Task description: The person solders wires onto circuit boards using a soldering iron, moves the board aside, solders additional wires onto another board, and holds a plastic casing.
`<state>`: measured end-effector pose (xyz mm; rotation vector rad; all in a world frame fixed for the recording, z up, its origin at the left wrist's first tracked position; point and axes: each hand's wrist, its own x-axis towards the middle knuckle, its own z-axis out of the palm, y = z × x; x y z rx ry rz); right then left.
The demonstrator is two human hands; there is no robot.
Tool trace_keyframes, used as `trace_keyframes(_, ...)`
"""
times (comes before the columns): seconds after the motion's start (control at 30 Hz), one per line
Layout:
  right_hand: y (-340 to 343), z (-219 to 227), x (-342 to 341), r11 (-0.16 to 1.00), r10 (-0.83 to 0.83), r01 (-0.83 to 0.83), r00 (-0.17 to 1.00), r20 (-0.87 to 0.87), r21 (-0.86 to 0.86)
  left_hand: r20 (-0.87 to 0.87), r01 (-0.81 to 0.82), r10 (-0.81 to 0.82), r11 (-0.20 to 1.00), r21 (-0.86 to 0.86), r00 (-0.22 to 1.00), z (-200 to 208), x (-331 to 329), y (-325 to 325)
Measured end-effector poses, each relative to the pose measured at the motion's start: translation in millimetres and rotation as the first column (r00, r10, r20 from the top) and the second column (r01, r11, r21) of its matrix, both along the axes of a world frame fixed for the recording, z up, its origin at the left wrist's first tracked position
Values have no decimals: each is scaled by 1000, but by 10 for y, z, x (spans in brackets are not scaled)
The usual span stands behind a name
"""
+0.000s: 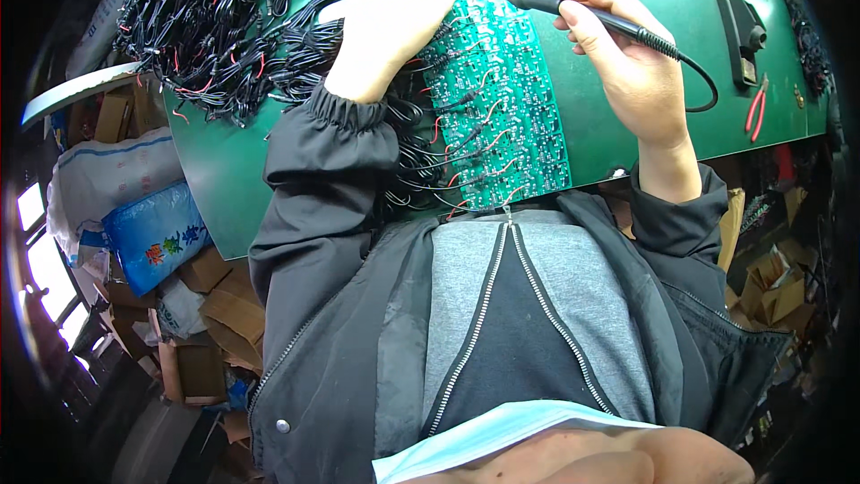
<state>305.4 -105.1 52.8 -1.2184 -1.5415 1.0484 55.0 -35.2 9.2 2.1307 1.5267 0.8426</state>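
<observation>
The right hand (627, 58) was closed around a soldering iron (582, 13), a slim black rod with a rubbery grip, held like a pen with its thin metal tip pointing left toward the far end of the circuit board (515, 99). A black cord (703, 81) curved from the iron's rear end across the table. The board was a long, flat green panel, glossy and speckled with rows of silvery solder points, lying lengthwise from the far part of the table to its near edge, just in front of the person's chest. Thin black and red wires (466, 139) ran off its left side in a row, each bent and springy.

The left hand (390, 22) lay curled over the far left corner of the board, fingers bent down at the wires; whether it pinched one could not be told, since the fingertips were hidden.

The table (224, 170) had a smooth, matt green top. On its far left sat a tangled heap of black cables (210, 18) with red strands among them. On the far right stood a small black stand (742, 36), with red-handled pliers (757, 108) just near it. Below the table to the left lay crumpled cardboard boxes (224, 305) and a shiny blue plastic bag (157, 233).
</observation>
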Motion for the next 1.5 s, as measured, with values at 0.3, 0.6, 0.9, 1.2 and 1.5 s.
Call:
trace_keyframes(0.3,19,-36,-11,999,-7,6,1000,-18,-31,14,10,-11,998,65,1000,-85,5,-6)
trace_keyframes(0.6,17,-11,-17,996,38,-45,996,86,77,-6,3,-3,993,119,1000,-74,48,-28)
trace_keyframes(0.9,19,17,-30,998,5,-10,997,78,63,-26,9,-6,993,121,1000,-109,24,-21)
trace_keyframes(1.2,38,23,1,997,1,-4,999,40,74,-29,5,-2,996,90,1000,-78,32,-9)
trace_keyframes(1.5,31,5,-42,999,7,-10,997,74,41,23,-7,6,998,62,1000,-92,34,-30)
